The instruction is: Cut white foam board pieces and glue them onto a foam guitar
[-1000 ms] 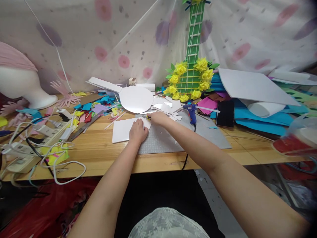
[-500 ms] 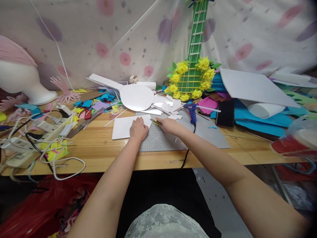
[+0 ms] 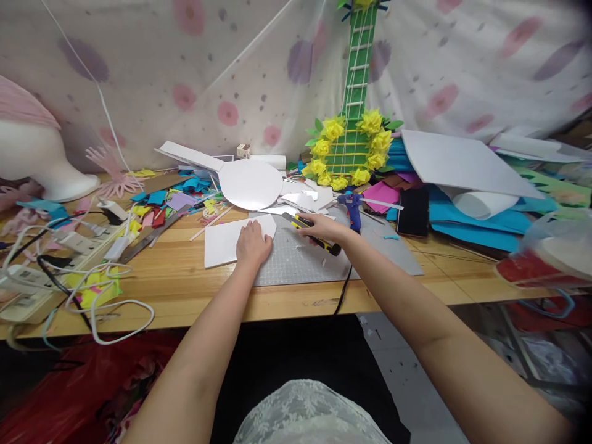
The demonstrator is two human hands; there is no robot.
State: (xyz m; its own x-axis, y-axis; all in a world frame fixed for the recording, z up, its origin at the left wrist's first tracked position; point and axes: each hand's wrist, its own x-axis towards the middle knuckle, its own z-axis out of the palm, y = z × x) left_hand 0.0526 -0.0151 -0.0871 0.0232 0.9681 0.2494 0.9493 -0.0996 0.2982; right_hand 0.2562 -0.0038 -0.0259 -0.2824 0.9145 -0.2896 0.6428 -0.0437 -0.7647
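One view, worn on your head: faces forward and down, wide. Your lap (image 3: 300, 354) lies nearest, table (image 3: 171, 274) spans the middle left to right, curtain (image 3: 152, 43) fills the far side.

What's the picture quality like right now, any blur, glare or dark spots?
All in the head view: the container near the right edge looks soft and stretched; the upper-right corner is dark; the round white piece is bright with little surface detail; below the table it's dim; the cutter looks fairly sharp.
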